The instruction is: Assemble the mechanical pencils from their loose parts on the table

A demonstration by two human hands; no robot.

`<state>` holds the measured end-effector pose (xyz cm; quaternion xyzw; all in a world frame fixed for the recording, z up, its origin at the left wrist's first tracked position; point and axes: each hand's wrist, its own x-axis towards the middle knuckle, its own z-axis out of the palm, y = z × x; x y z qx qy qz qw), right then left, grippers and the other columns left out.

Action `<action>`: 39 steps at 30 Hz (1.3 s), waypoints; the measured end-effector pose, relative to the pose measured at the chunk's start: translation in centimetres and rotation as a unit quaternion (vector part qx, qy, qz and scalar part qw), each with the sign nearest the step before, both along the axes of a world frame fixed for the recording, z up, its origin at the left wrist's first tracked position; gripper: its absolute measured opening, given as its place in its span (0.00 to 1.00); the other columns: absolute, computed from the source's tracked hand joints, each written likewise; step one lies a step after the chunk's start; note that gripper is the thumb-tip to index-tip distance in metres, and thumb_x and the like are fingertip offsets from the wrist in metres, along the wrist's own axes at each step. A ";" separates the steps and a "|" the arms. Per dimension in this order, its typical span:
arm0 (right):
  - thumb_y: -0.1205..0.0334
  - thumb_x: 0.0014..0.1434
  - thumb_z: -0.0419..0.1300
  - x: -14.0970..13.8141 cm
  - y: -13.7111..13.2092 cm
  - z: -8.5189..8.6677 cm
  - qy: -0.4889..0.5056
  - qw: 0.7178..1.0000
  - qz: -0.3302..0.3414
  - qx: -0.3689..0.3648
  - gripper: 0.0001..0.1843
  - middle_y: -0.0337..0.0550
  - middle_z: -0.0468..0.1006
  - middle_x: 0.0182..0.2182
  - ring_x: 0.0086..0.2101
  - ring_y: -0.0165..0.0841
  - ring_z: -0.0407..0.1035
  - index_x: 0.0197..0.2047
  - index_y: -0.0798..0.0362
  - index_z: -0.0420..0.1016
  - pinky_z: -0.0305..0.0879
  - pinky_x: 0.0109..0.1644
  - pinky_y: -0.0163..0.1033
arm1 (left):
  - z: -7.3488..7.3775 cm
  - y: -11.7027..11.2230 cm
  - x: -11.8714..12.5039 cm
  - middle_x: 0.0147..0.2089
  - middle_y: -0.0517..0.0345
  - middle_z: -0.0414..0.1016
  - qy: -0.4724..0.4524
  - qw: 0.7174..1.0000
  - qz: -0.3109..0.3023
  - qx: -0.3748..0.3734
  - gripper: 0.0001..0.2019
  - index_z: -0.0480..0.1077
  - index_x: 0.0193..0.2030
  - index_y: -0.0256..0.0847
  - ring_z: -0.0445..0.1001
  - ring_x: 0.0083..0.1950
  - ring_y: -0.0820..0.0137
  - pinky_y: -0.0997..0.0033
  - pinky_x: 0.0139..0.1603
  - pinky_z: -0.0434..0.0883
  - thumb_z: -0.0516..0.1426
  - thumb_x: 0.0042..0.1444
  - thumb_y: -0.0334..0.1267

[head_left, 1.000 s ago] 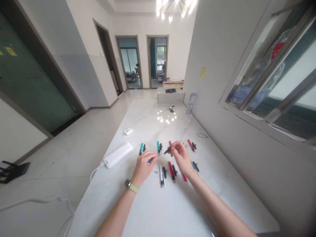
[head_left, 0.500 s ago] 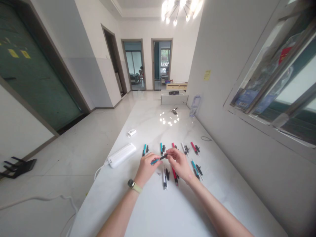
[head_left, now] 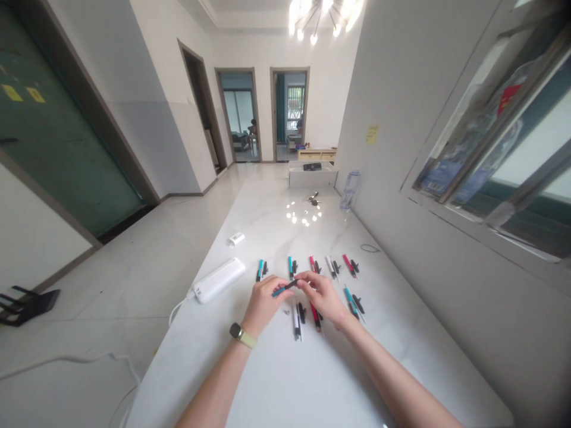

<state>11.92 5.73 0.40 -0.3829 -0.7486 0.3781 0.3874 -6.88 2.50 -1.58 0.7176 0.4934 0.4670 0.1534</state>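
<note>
My left hand [head_left: 269, 296] pinches the blue barrel [head_left: 278, 292] of a pen over the table. The fingers of my right hand [head_left: 319, 294] close on the far end of the pen's black part [head_left: 291, 285], which meets the blue barrel. Below my hands lie a white pen barrel [head_left: 296, 321], a black clip piece [head_left: 302, 313] and a thin refill. Partly under my right hand is a red pen barrel [head_left: 315, 318]. To the right rests a blue pen barrel [head_left: 350, 299] with a black piece [head_left: 358, 303] beside it.
Behind my hands runs a row of pen parts, among them a blue barrel [head_left: 259, 270] and a red barrel [head_left: 348, 265]. A white power strip [head_left: 219, 279] lies left. Farther back are keys [head_left: 314, 201], a clear bottle [head_left: 350, 190] and a white box [head_left: 312, 178].
The black part and the blue barrel have come together, where a small light gap showed between them. My right hand has shifted slightly left; the view has also moved a little.
</note>
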 end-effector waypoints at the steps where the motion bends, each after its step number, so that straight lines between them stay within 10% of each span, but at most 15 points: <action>1: 0.58 0.66 0.53 0.0 0.0 0.1 -0.003 1.000 0.003 0.002 0.11 0.41 0.80 0.38 0.36 0.33 0.72 0.41 0.51 0.76 0.66 0.41 0.36 | 0.0 0.0 0.0 0.34 0.60 0.75 0.004 1.000 -0.002 0.002 0.05 0.73 0.37 0.43 0.73 0.34 0.70 0.71 0.39 0.71 0.64 0.54 0.35; 39: 0.55 0.66 0.54 0.5 -0.3 0.6 -0.146 0.985 0.029 0.092 0.11 0.40 0.76 0.31 0.31 0.32 0.69 0.37 0.52 0.71 0.61 0.35 0.35 | 0.5 0.1 -0.3 0.36 0.59 0.76 0.013 0.998 -0.058 -0.023 0.04 0.75 0.37 0.43 0.74 0.38 0.69 0.71 0.41 0.70 0.63 0.55 0.32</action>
